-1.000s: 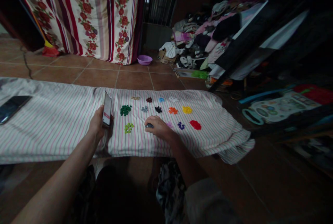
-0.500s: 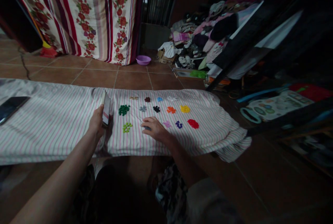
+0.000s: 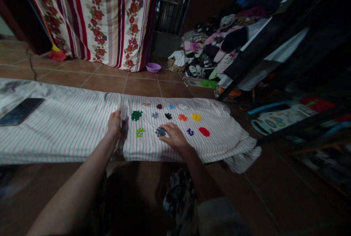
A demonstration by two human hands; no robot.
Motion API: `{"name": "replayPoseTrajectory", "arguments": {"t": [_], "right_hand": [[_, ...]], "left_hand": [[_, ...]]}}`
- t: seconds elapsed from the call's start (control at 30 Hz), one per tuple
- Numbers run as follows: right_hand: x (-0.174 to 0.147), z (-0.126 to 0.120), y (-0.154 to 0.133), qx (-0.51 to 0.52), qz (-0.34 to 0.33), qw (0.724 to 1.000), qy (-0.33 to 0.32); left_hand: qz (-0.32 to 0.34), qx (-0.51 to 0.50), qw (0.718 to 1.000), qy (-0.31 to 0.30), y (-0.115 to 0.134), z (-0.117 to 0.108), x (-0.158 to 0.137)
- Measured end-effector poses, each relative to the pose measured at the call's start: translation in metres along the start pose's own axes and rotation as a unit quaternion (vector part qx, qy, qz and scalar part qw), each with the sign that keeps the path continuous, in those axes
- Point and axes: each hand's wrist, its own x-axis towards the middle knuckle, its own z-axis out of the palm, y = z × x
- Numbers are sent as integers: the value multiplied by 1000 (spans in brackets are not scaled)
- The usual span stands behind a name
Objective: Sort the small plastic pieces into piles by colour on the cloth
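My left hand (image 3: 114, 123) is closed around a phone (image 3: 120, 103), held upright and seen almost edge-on over the striped cloth (image 3: 79, 119). My right hand (image 3: 174, 136) lies low over the cloth at the right side of a pile of dark blue-grey pieces (image 3: 159, 131). Its thumb and fingers are apart around that pile's edge; whether they touch it I cannot tell. Light green pieces (image 3: 139, 132) lie to the left, black pieces (image 3: 168, 116) just beyond, and purple pieces (image 3: 190, 132) and red pieces (image 3: 204, 131) to the right.
More small piles lie farther back: dark green pieces (image 3: 136, 115), orange pieces (image 3: 182, 118) and yellow pieces (image 3: 196, 117) among them. A dark tablet or large phone (image 3: 20, 111) rests at the cloth's left. Beyond on the floor are a purple basin (image 3: 153, 68) and heaped clothes (image 3: 208, 44).
My right hand's fingers have spread, uncovering the blue-grey pile, and the hand now hides the pink pieces. The phone has turned from showing its screen to edge-on. The view has shifted slightly.
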Motion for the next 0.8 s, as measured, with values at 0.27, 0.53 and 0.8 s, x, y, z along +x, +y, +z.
{"name": "replayPoseTrajectory", "arguments": {"t": [0.27, 0.53, 0.8], "right_hand": [[-19, 14, -28, 22, 139, 990, -5], [-21, 34, -15, 118, 123, 981, 96], [-25, 46, -12, 7, 51, 970, 240]], "left_hand": [[32, 16, 999, 27, 3, -2, -7], [49, 49, 997, 16, -12, -2, 4], [36, 50, 998, 9, -16, -3, 11]]}}
